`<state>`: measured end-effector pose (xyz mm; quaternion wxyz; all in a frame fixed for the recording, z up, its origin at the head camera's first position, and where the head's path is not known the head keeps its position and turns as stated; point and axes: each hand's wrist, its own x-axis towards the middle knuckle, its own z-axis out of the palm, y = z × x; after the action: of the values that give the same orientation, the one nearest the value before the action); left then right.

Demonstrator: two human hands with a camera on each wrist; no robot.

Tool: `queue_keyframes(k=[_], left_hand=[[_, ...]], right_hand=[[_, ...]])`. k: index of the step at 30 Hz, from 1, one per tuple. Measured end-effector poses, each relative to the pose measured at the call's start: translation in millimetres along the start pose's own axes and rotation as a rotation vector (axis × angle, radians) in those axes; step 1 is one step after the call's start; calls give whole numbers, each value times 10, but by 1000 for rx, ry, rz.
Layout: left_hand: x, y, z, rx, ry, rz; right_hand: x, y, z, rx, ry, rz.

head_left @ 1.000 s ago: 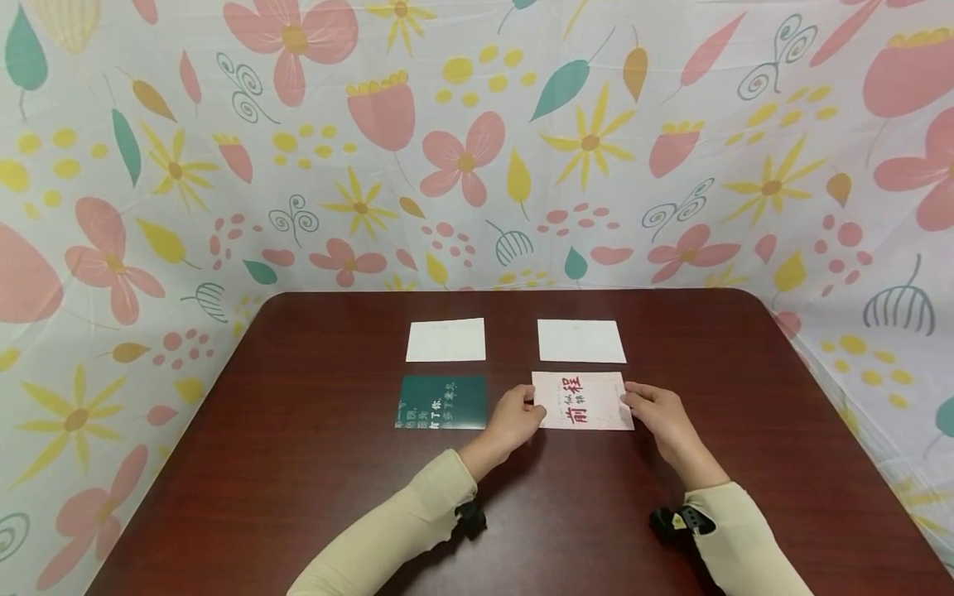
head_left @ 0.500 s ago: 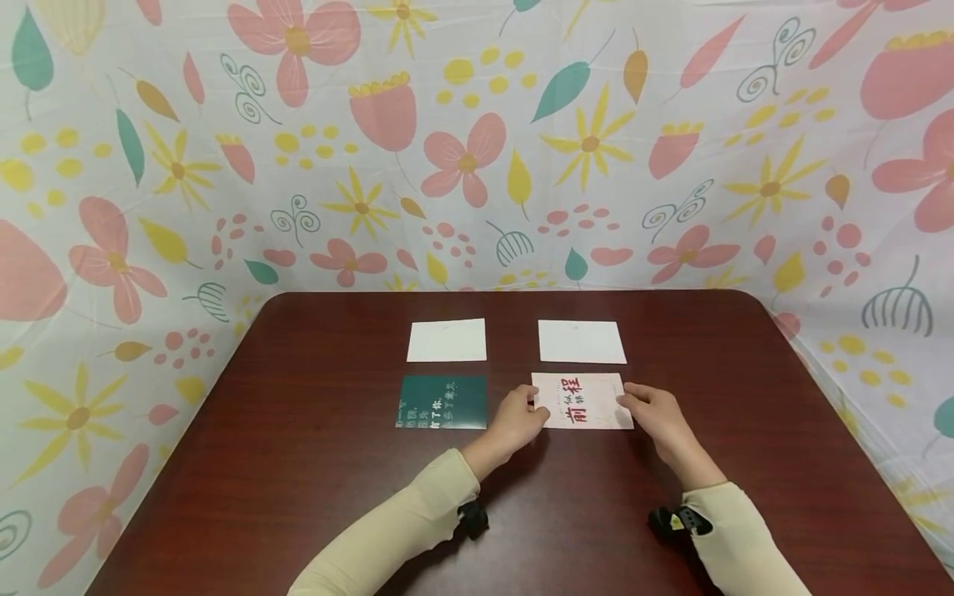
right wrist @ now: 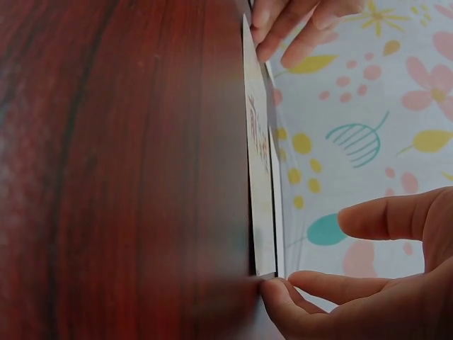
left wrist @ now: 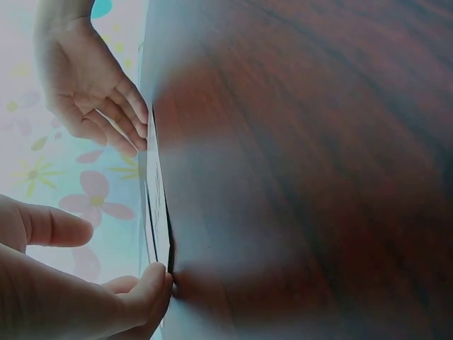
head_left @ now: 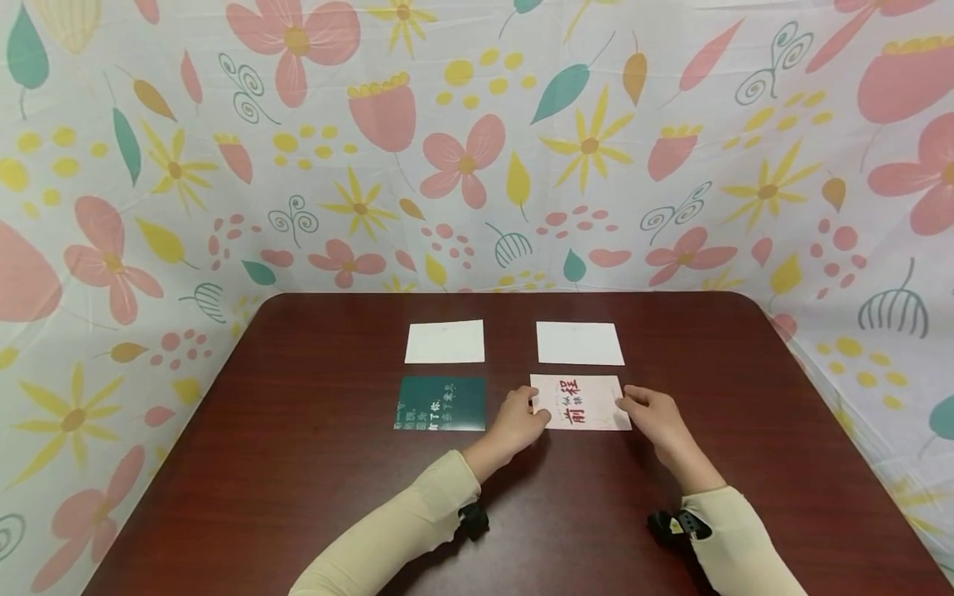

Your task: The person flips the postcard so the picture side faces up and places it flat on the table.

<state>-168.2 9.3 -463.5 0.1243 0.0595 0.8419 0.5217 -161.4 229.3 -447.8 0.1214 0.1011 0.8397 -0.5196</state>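
Note:
A pale pink card (head_left: 577, 403) printed with red and dark characters lies on the dark wooden table, at the front right of a two-by-two layout. My left hand (head_left: 517, 422) is at its left edge; in the left wrist view its fingertips (left wrist: 157, 276) touch the card's edge while the thumb stays raised. On the opposite side is my right hand (head_left: 659, 418). Its fingertips (right wrist: 274, 290) meet the right edge, with the thumb apart above the card in the right wrist view. Left of my left hand lies a dark green card (head_left: 441, 403) with light characters.
Two white cards lie behind, one at the left (head_left: 445, 342) and one at the right (head_left: 580, 343). The table (head_left: 320, 463) extends to a floral cloth backdrop (head_left: 477, 165). Black wrist cameras sit under both sleeves.
Both thumbs have shifted slightly inward over the pink card. The cards have hardly moved, and the head view has shifted a little.

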Motion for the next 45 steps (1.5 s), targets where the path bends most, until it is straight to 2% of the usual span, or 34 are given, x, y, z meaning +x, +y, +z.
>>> queue_keyframes(k=[7,13,20,26,32,37,45], left_hand=[[52,9,-13,19,30,21],[146,69,-91,5,37,57],[375,151,-198,-101,42,69],[565,201,-210,-209,15,26],[720,175,-151,-239,13,-61],[772,150,-103,-248,11,-96],[800,149,-61,-264,33,-101]], right_hand=[[34,-6,-17,-7,2,-5],[151,-82,-54,-24,19,-9],[407,-188,-126,-32,76,-59],[619,-250,-149,-42,77,-49],[722,-266,-111,-20,50,-12],[763,-267,-66,-25,58,7],[773,-290,-34,-24,84,33]])
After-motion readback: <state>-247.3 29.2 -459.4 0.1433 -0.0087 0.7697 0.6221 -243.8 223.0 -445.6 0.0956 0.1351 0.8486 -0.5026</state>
